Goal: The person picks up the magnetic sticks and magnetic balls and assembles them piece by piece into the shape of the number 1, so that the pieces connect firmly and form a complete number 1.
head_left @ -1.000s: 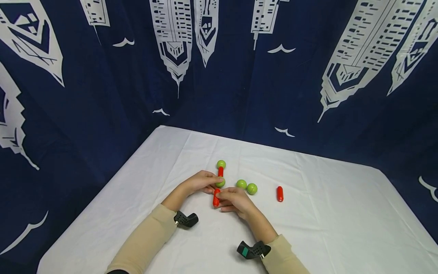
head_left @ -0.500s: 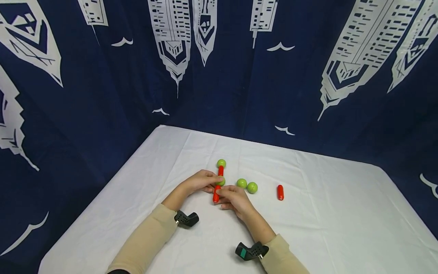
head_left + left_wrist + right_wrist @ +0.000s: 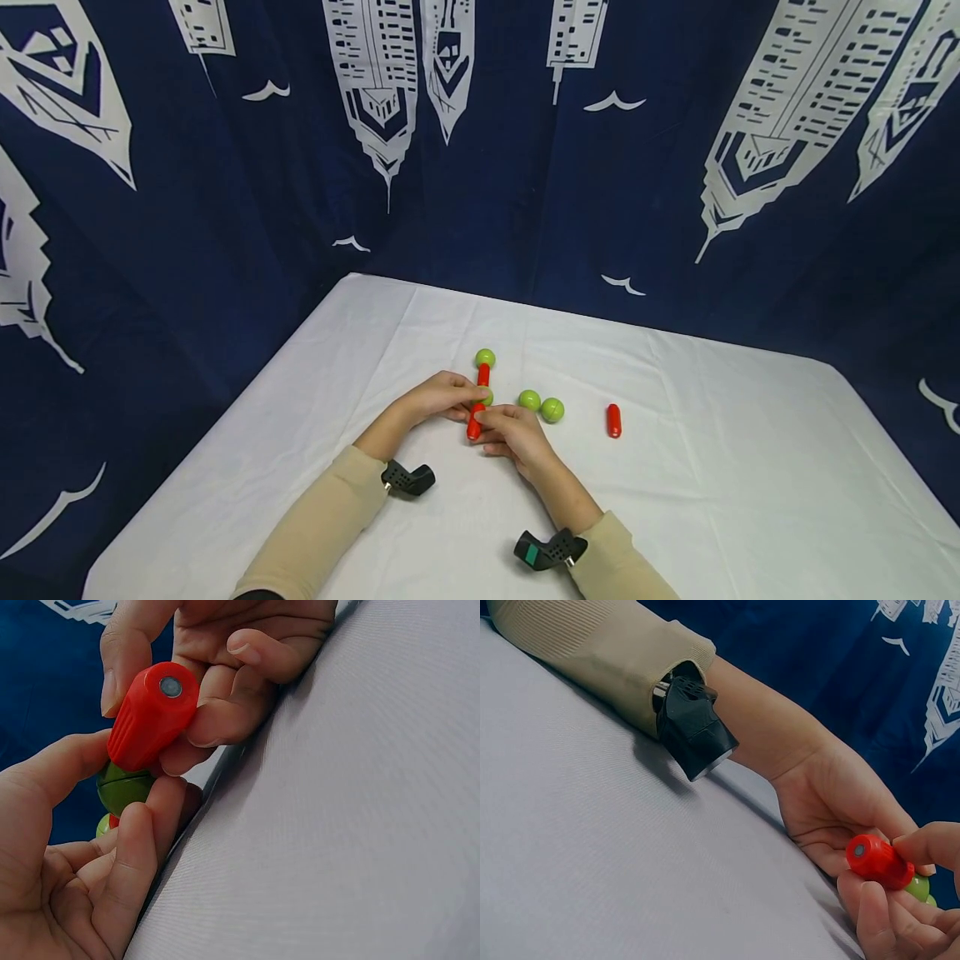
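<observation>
My left hand pinches a green ball between thumb and fingers. From that ball a red magnetic rod runs away from me to a second green ball. My right hand grips another red magnetic rod by its sides, its far end right at the held ball. In the left wrist view this near rod shows a grey metal disc in its free end, with the dark green ball directly behind it. The right wrist view has the rod in line with the green balls.
Two loose green balls lie side by side to the right of my hands. Farther right rests a single red rod. A white cloth covers the table, and a dark blue patterned curtain hangs behind it.
My right hand has moved the near red rod away from me, closing the gap to the held green ball. My left hand has stayed in place.
</observation>
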`<state>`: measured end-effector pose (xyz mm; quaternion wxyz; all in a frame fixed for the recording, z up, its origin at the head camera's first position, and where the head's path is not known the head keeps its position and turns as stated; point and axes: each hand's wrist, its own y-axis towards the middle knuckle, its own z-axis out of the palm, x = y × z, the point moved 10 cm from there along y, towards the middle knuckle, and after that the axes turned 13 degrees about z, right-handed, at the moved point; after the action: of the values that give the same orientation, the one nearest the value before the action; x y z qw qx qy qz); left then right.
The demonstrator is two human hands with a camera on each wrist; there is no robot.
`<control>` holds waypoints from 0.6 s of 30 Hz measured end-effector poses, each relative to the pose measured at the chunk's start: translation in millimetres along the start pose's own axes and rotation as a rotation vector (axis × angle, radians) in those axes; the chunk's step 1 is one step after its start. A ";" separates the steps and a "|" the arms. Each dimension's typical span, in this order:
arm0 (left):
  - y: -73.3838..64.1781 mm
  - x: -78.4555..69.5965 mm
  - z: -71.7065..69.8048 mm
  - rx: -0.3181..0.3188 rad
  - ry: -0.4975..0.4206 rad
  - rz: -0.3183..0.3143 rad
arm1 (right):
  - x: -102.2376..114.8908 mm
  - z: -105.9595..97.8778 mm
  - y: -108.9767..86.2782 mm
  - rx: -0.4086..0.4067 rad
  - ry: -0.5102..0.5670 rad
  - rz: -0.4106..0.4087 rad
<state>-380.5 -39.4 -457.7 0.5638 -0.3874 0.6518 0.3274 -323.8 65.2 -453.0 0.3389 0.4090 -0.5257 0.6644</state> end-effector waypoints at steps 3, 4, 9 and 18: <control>0.4 1.0 0.0 0.003 -0.004 0.003 | -0.2 -0.9 0.0 -0.001 0.010 -0.003; 0.5 1.5 -0.4 0.004 -0.004 0.004 | -0.2 -0.9 0.2 -0.001 0.012 -0.005; -0.1 1.9 -1.1 0.007 -0.009 0.008 | -0.7 -0.1 0.9 0.008 0.012 -0.010; 0.1 -0.1 1.8 0.020 -0.006 0.019 | -2.4 -3.8 1.2 -0.002 0.012 0.014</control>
<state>-379.7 -37.8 -457.9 0.5663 -0.3745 0.6572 0.3274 -324.6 68.6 -456.1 0.3379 0.4008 -0.5272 0.6688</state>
